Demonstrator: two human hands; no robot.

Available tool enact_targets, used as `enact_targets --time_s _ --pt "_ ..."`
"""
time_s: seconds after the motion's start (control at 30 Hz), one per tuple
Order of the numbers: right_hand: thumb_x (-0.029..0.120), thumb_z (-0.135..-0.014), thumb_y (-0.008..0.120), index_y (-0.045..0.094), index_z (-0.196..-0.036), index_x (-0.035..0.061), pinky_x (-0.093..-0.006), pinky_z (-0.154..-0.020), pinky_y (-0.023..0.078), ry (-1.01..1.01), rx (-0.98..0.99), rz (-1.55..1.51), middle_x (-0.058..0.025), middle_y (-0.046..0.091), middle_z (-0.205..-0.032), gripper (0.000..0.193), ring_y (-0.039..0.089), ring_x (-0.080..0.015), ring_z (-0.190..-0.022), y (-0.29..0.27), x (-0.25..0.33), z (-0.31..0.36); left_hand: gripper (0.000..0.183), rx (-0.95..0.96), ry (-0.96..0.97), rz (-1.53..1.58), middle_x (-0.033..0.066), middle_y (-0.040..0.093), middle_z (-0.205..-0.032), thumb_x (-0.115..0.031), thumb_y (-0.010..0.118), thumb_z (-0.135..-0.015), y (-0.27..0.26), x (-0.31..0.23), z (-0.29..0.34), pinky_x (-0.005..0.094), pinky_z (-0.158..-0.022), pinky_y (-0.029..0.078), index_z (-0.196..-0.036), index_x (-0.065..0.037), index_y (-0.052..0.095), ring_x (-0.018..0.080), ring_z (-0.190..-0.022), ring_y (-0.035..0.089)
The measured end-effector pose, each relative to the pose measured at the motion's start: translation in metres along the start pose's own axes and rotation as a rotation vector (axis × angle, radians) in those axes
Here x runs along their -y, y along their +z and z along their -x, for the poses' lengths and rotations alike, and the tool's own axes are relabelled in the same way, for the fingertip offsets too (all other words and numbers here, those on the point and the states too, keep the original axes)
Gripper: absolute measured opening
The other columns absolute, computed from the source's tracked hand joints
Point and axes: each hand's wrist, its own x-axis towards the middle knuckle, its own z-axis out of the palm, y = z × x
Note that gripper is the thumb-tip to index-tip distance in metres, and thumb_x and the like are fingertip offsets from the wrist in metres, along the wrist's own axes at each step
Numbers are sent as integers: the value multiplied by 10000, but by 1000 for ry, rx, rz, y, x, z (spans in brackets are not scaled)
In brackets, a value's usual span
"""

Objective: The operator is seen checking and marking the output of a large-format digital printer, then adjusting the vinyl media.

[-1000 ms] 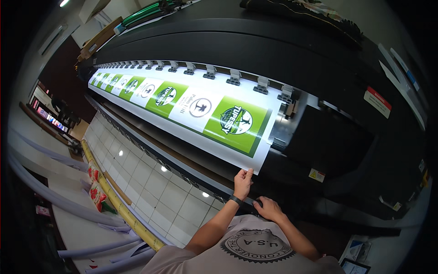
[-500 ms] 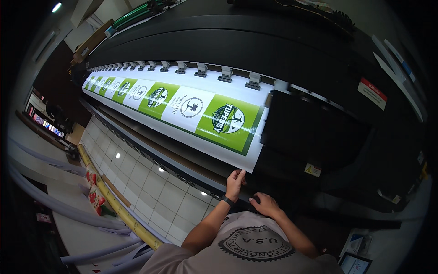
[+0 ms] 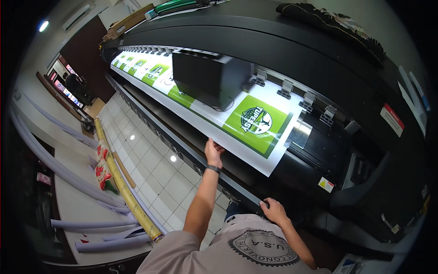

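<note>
Print sheet (image 3: pixel 237 137) (white, with green square emblems) ran from upper left to centre frame across the large black printer (image 3: pixel 292 50). Left hand (image 3: pixel 213 153) pinched its lower edge; right hand (image 3: pixel 273 211) gripped the printer's front rail at lower centre.

Looking down from head height, tilted forward over chest and forearms — one fisheye view only, nothing shared with a second. Facing a wide-format printer (image 3: pixel 319 73), close enough that it bends across the whole upper frame. Left hand (image 3: pixel 213 153) out ahead at mid-frame, at the printed sheet's (image 3: pixel 228 137) lower edge; right hand (image 3: pixel 273 211) nearer the lens, low and right of it — tiled floor (image 3: pixel 150 160) falling away left of both.
</note>
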Motion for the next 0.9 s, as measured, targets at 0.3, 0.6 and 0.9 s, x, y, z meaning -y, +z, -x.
enact_targets --time_s 0.3,0.6,0.9 --pt "419 -930 571 674 -1101 -1 -458 -928 499 0 29 -8 -231 674 -1126 464 640 -403 -1059 2 0 1 316 17 68 -106 11 651 -936 -393 506 -1029 -29 -29 -80 298 -652 512 -1105 -101 600 130 -776 640" --pt "382 -925 615 681 -1030 -5 -440 -820 521 -43 -25 -5 -219 695 -1008 406 669 -386 -936 5 -1 -1 337 113 -2 -116 1 672 -914 -429 526 -1021 -40 -27 -87 296 -667 504 -1089 -113 623 123 -778 648" --pt "420 -919 616 612 -844 -4 -467 -762 497 9 -33 12 -212 656 -890 430 642 -401 -860 2 0 2 344 122 18 -19 -14 682 -840 -467 552 -1002 -34 -16 -83 301 -648 519 -984 -132 627 132 -740 666"
